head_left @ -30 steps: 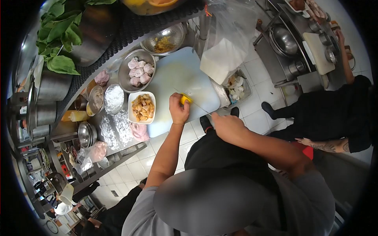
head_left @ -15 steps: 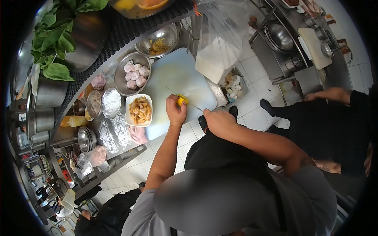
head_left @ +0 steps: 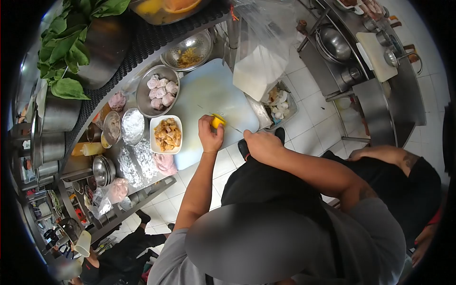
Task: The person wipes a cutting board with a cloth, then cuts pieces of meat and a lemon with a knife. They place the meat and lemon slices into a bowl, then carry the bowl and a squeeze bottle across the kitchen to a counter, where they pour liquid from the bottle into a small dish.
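Note:
On the pale blue cutting board [head_left: 194, 99], my left hand [head_left: 210, 135] has its fingers closed on a yellow piece of food [head_left: 218, 120]. My right hand [head_left: 261, 146] is wrapped round the handle of a knife, whose thin blade [head_left: 234, 128] reaches left to the yellow piece. Left of my left hand stands a white square bowl [head_left: 153, 135] of brownish meat pieces. Beyond it sits a metal bowl [head_left: 140, 97] with pale pink balls.
A colander [head_left: 205, 45], a bowl of white powder [head_left: 132, 124] and floured dough pieces lie about the board. A waste bin [head_left: 290, 118] stands at its right. Co-workers in black are at the right and lower left.
My hands stay at the yellow piece with the knife, and the view has shifted slightly. The right co-worker has moved closer to me; the lower-left one shows more of the legs and an arm.

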Available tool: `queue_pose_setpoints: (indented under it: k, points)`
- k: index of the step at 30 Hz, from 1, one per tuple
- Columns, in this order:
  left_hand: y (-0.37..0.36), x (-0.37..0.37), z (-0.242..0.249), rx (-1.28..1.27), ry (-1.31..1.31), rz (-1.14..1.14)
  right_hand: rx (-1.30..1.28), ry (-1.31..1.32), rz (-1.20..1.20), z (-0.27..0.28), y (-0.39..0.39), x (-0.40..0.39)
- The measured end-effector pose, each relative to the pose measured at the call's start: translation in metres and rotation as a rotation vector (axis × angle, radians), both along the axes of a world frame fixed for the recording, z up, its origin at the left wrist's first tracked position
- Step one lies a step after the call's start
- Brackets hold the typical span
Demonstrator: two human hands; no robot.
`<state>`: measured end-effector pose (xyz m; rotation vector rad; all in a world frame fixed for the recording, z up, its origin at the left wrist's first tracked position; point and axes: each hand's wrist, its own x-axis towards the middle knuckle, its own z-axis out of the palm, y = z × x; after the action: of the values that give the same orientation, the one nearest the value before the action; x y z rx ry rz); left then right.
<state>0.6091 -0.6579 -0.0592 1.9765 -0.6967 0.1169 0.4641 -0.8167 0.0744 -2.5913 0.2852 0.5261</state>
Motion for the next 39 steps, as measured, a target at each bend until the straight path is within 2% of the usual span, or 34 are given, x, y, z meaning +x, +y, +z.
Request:
queue_pose_setpoints:
  k: [4,10,13,19,22,28,34,37,39]
  points:
    - [-0.001,0.003,-0.001,0.006,-0.067,0.002,0.018,0.05,-0.014,0.013,-0.003,-0.013]
    - [-0.001,0.004,-0.002,0.005,-0.062,-0.004,0.045,0.022,-0.02,0.003,0.0,0.009]
    - [-0.001,0.002,0.0,0.01,-0.056,-0.003,0.033,0.06,-0.007,0.01,-0.005,-0.011]
    - [-0.001,0.002,0.006,0.022,-0.046,-0.006,0.047,0.017,0.019,-0.001,0.001,0.019]
    - [-0.002,0.002,0.002,0.011,-0.004,-0.005,0.036,0.056,-0.003,0.013,-0.005,-0.004]
    - [-0.002,0.001,0.001,0.01,0.017,-0.002,0.029,-0.044,0.018,-0.023,0.003,0.019]
    - [-0.002,0.0,0.005,0.02,-0.006,-0.01,0.049,0.073,-0.002,-0.006,-0.005,-0.011]
    - [0.001,-0.001,0.003,0.035,-0.026,-0.02,0.101,-0.006,-0.054,-0.061,0.002,0.016]
    - [-0.001,0.002,0.008,0.04,-0.06,-0.025,0.087,-0.063,-0.039,-0.064,0.002,0.028]
